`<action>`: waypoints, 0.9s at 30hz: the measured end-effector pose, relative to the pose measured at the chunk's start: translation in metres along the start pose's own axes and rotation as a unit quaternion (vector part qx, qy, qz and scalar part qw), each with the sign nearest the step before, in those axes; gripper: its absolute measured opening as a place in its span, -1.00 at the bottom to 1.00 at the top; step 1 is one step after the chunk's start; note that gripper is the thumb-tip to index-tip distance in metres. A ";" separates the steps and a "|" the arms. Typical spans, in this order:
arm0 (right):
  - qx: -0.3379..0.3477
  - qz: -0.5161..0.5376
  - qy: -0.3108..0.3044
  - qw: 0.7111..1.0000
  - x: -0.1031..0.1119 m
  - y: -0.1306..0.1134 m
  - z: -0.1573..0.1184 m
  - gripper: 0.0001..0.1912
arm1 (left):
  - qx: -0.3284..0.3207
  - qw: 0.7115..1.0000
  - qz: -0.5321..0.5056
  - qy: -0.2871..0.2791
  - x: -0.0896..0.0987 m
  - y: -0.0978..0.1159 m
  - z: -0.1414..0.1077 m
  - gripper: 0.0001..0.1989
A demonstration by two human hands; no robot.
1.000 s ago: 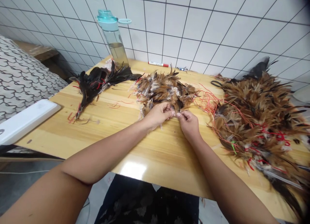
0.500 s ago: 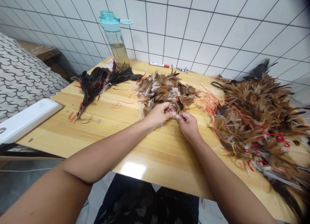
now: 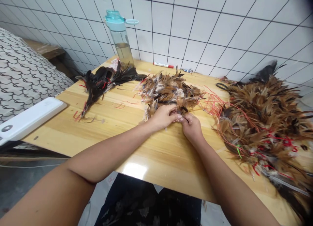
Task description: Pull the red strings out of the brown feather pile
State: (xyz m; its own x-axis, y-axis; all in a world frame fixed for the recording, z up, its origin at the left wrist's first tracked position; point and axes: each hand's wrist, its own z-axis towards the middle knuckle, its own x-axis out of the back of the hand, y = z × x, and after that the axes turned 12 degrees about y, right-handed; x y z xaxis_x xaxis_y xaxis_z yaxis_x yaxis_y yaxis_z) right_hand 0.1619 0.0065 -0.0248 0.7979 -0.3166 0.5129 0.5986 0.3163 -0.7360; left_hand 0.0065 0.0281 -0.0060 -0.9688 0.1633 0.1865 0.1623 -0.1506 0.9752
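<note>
Well left of the middle pile of brown feathers (image 3: 168,85) on the wooden table (image 3: 146,151) lies a white oblong device (image 3: 34,118). Closer to the pile's left are black feathers (image 3: 97,84), and a teal-capped water bottle (image 3: 123,40) stands behind them. At the pile's near edge, the left hand (image 3: 166,117) presses thumb and fingertips together, just beside the similarly pinched right hand (image 3: 192,126); what they grip is too small to tell. Orange-red strings (image 3: 212,103) trail off the pile's right side toward a bigger brown feather heap (image 3: 266,102).
</note>
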 end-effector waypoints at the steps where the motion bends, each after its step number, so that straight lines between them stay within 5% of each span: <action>1: -0.002 -0.007 0.003 1.000 0.000 0.000 0.000 -0.79 | -0.010 1.000 0.013 -0.002 0.000 -0.002 0.000 -0.87; 13: 0.017 -0.064 0.020 0.998 -0.003 0.001 -0.003 -0.75 | -0.090 0.993 0.079 0.005 0.001 0.004 -0.002 -0.83; 27: 0.028 -0.057 0.001 0.998 -0.003 0.000 -0.006 -0.77 | -0.059 0.997 0.015 0.037 -0.003 -0.007 0.003 -0.90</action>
State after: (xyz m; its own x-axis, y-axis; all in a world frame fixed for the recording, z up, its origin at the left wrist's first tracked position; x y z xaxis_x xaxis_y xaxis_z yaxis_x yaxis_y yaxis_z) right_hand 0.1588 0.0022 -0.0291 0.7246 -0.3558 0.5902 0.6882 0.3282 -0.6471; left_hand 0.0093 0.0317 -0.0126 -0.9758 0.0851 0.2016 0.1723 -0.2693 0.9475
